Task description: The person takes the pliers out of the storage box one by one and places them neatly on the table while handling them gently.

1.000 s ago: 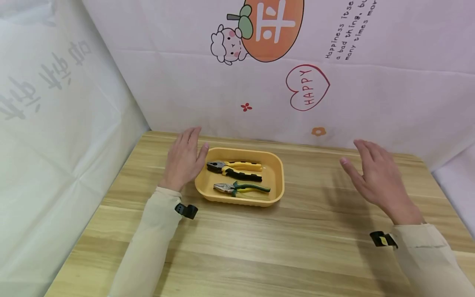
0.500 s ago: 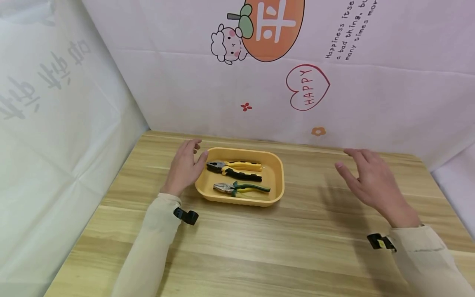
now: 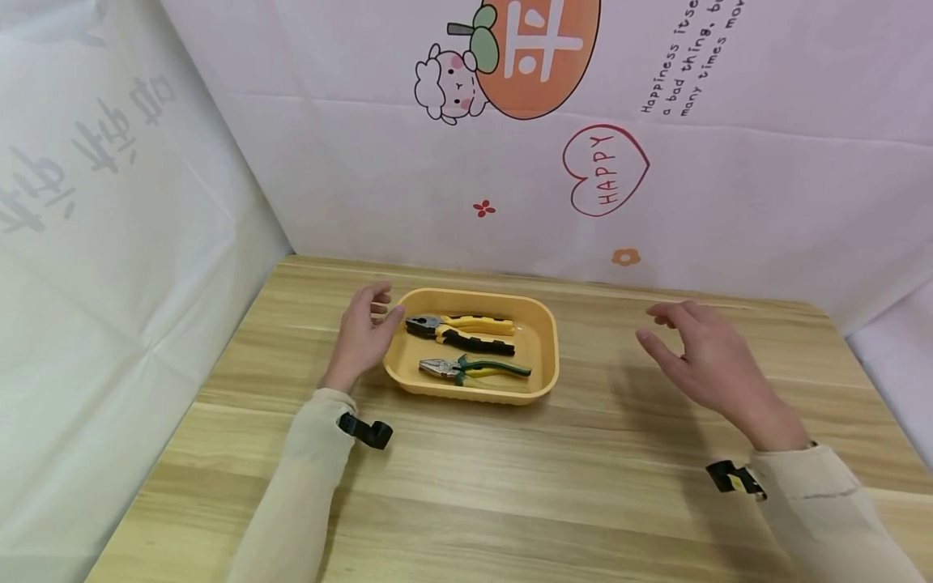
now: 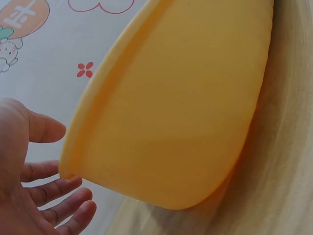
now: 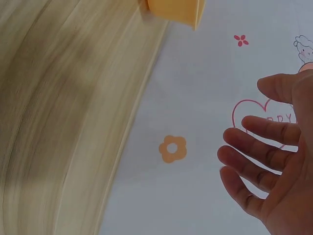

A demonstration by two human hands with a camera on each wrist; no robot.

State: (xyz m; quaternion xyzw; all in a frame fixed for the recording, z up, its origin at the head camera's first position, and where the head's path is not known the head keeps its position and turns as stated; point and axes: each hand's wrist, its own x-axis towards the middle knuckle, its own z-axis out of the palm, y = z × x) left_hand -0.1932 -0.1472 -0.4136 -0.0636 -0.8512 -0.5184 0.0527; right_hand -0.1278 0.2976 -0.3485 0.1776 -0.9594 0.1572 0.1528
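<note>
A yellow plastic tray (image 3: 543, 380) stands on the wooden table, holding two pairs of pliers. The upper combination pliers (image 3: 477, 342) have black and yellow handles; the lower pliers (image 3: 474, 370) have green and yellow handles. Both point their metal heads to the left. My left hand (image 3: 363, 336) is at the tray's left end, thumb right at the rim and fingers loosely bent. In the left wrist view its thumb and fingers are spread about the corner of the tray (image 4: 171, 112). My right hand (image 3: 710, 360) hovers right of the tray, holding nothing, its fingers (image 5: 264, 147) slightly bent.
The wooden table (image 3: 510, 494) extends around the tray. A white printed cloth (image 3: 350, 178) rises behind its far edge, and another white sheet (image 3: 146, 267) hangs along the left side. Each sleeve carries a small black wrist camera (image 3: 372, 433).
My left hand has lowered slightly beside the tray and its fingers have bent. The right hand has moved left and a little nearer the tray, its fingers bending. Tray and pliers have stayed put.
</note>
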